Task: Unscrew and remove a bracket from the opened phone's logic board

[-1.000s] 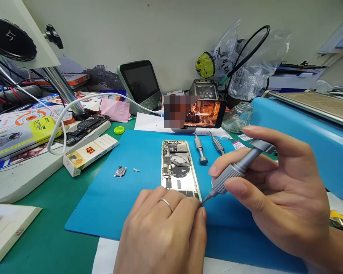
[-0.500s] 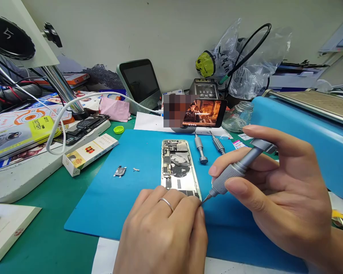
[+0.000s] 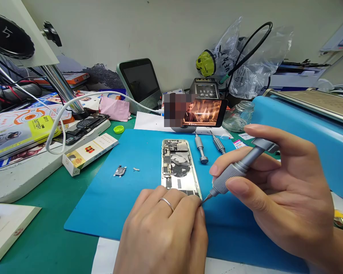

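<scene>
An opened phone [image 3: 180, 167] lies on the blue mat [image 3: 103, 198], its inner parts showing. My left hand [image 3: 167, 228], with a ring on one finger, is closed over the phone's near end and hides it. My right hand [image 3: 286, 190] grips a grey screwdriver [image 3: 231, 177] between thumb and fingers, slanted down to the left. The driver's tip meets the left hand's fingertips beside the phone's lower right corner. On the mat to the left lie a small metal part [image 3: 120, 171] and a tiny piece [image 3: 136, 169].
Two more screwdrivers [image 3: 201, 148] [image 3: 217, 142] lie beyond the phone. Behind them a phone [image 3: 204, 113] plays a video, near a glass jar [image 3: 240, 114]. A cigarette-sized box [image 3: 91, 152] and a microscope stand [image 3: 57, 87] are left; a blue case [image 3: 303, 140] is right.
My right hand and the screwdriver have shifted very slightly to the right. The picture on the propped phone's screen has changed. My left hand looks unmoved.
</scene>
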The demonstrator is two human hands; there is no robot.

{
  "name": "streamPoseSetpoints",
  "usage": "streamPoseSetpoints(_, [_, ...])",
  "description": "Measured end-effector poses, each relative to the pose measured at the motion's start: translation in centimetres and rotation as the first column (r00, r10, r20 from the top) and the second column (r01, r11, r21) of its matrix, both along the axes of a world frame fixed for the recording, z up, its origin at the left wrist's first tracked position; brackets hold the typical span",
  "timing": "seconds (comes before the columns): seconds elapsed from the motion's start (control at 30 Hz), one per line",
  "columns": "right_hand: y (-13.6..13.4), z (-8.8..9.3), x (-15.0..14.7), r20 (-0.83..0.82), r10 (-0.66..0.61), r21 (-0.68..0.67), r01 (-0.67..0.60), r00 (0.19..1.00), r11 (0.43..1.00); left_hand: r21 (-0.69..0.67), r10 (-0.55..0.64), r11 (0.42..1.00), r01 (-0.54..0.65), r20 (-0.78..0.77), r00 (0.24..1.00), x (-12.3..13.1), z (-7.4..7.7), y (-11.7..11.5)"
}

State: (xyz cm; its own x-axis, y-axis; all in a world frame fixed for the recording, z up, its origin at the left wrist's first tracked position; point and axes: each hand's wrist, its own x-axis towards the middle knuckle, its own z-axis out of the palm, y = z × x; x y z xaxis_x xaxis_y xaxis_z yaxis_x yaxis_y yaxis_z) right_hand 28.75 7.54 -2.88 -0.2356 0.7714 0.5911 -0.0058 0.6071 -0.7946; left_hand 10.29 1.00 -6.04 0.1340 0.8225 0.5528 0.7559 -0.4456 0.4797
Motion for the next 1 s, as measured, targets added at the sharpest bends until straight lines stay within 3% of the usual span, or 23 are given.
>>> streamPoseSetpoints(1.0, [-0.24, 0.17, -0.07, -0.007, 0.008, -0.001, -0.008, 1.0, 1.0, -0.026, -0.005, 1.0, 0.006, 0.033, 0.999, 0.04, 0.1, 0.16])
